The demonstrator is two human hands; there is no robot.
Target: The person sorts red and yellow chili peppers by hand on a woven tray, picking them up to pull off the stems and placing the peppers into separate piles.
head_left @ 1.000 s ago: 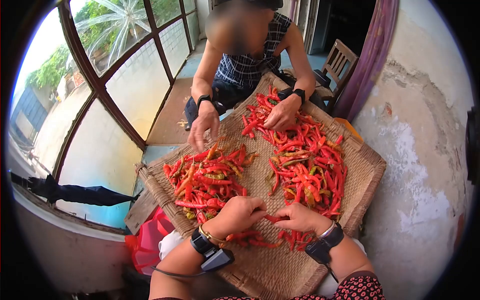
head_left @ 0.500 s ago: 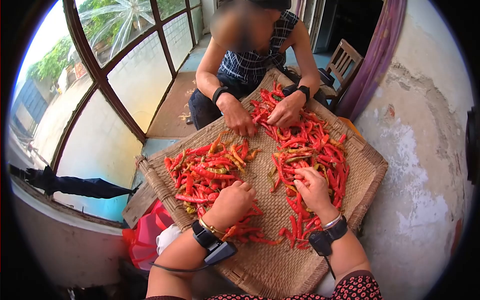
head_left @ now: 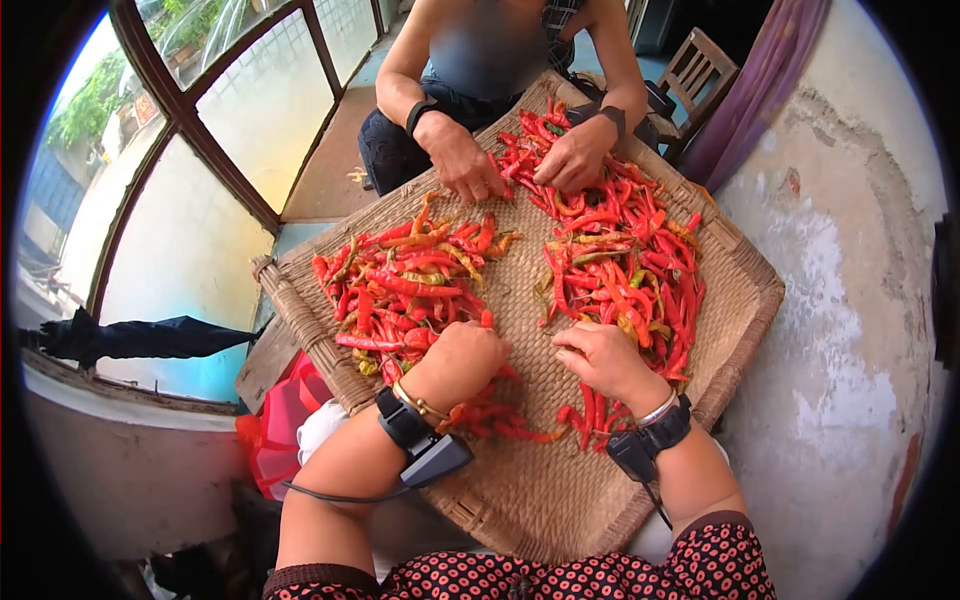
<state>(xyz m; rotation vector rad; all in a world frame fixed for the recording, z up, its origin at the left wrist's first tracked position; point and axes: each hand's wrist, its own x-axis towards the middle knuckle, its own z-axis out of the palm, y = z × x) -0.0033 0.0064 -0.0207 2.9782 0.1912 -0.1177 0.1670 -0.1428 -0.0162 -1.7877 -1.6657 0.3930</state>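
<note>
Red chili peppers lie in two heaps on a woven tray (head_left: 520, 500), a left heap (head_left: 400, 285) and a right heap (head_left: 640, 280), with some yellowish and greenish ones mixed in. My left hand (head_left: 458, 362) is curled at the near side of the left heap, and a red chili pepper (head_left: 487, 318) pokes up by its fingers. Between the heaps, my right hand (head_left: 605, 362) has its thumb and fingers drawn together above the bare weave, beside the right heap. Whatever lies between those fingertips is too small or hidden to make out.
Across the tray, another person's hands (head_left: 465, 160) work at the far peppers. A folded dark umbrella (head_left: 170, 338) lies along the window ledge at left. A pink and red bag (head_left: 290, 430) is beside the tray; a wooden chair (head_left: 695, 80) stands behind, and a rough wall rises at right.
My right hand has come away from the right heap, leftward to the gap between heaps. My left hand stays by the left heap. The view has tilted down slightly, so the tray sits higher.
</note>
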